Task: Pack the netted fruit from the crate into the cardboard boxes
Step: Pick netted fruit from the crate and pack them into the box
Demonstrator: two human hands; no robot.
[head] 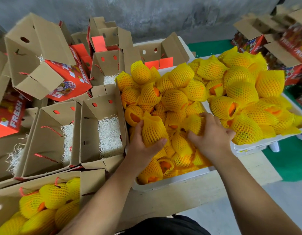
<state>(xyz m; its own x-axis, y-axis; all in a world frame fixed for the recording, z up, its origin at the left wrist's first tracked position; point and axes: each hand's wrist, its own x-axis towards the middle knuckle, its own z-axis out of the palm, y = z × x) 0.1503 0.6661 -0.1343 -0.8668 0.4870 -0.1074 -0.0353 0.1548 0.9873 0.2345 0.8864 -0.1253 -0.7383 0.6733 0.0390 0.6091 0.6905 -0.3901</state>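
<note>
Nearest, at the lower left of the frame, a cardboard box (pixel 9 197) already holds netted fruit. At centre the white crate (pixel 177 179) is heaped with more. The left hand (pixel 143 141) grips one netted fruit (pixel 152 131); the right hand (pixel 212 134) seems curled on another (pixel 193 123), blurred.

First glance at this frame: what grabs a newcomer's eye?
The heaped yellow netted fruit filling the white crate at centre. The left hand grips one netted fruit; the right hand reaches into the pile. Left, open cardboard boxes padded with white shredded paper wait.
</note>
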